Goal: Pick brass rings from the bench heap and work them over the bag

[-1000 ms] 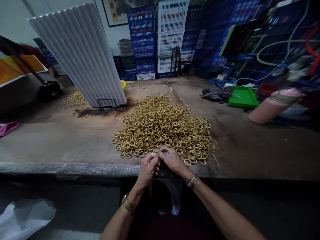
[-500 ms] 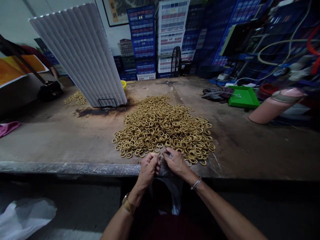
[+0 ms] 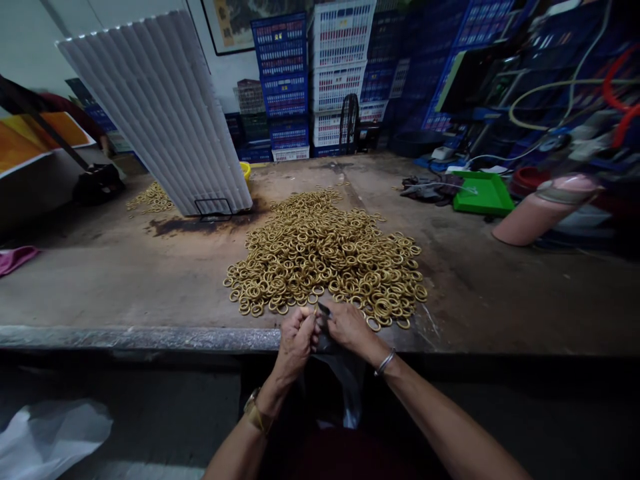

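With a slim dark blade-like tool [image 3: 325,310] now coming into view, the right hand [image 3: 349,325] is gripping it beside the small gold-coloured piece [image 3: 315,309] the left hand [image 3: 296,335] is pinching, near the heap of gold-coloured rings [image 3: 327,250], apparently working that piece.

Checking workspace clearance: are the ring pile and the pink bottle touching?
Apart. The head view shows a wide strip of tabletop between the ring pile and the pink bottle.
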The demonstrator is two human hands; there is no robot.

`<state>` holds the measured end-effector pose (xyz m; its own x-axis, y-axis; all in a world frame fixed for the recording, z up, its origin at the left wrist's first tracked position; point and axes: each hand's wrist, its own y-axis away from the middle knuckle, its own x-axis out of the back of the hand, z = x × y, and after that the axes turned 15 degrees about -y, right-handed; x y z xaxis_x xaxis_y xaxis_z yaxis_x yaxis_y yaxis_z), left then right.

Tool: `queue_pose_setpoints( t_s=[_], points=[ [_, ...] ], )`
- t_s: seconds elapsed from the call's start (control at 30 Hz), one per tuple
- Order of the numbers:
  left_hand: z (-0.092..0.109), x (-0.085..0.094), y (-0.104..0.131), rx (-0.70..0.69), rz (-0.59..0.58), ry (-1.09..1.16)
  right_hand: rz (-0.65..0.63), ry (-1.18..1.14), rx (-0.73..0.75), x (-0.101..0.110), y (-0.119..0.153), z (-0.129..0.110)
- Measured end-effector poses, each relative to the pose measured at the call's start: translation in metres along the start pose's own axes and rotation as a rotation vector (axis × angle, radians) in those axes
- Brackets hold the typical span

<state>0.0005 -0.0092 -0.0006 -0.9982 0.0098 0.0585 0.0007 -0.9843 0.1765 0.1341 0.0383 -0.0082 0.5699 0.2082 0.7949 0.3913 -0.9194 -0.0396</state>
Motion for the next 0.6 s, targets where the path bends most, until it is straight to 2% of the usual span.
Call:
queue_pose_setpoints(
  t_s=[0.13, 0.23, 0.3, 0.4, 0.47, 0.6],
  points=[
    [0.004, 0.003, 0.004, 0.000, -0.090, 0.201, 0.112, -0.045, -0.037, 0.008, -0.010, 0.004],
    [0.005, 0.005, 0.002, 0.041, -0.108, 0.381, 0.189, -0.308, -0.036, 0.009, -0.015, -0.004],
    [0.006, 0.005, -0.001, 0.078, -0.116, 0.444, 0.147, -0.570, -0.067, 0.005, -0.016, -0.010],
    [0.006, 0.007, -0.003, 0.120, -0.123, 0.471, -0.061, -0.914, -0.124, -0.005, -0.012, -0.015],
    [0.006, 0.008, -0.003, 0.131, -0.120, 0.457, -0.132, -1.041, -0.147, -0.011, -0.010, -0.016],
    [0.001, 0.010, -0.004, 0.145, -0.115, 0.429, -0.032, -1.000, -0.063, -0.013, -0.008, -0.016]
  ],
)
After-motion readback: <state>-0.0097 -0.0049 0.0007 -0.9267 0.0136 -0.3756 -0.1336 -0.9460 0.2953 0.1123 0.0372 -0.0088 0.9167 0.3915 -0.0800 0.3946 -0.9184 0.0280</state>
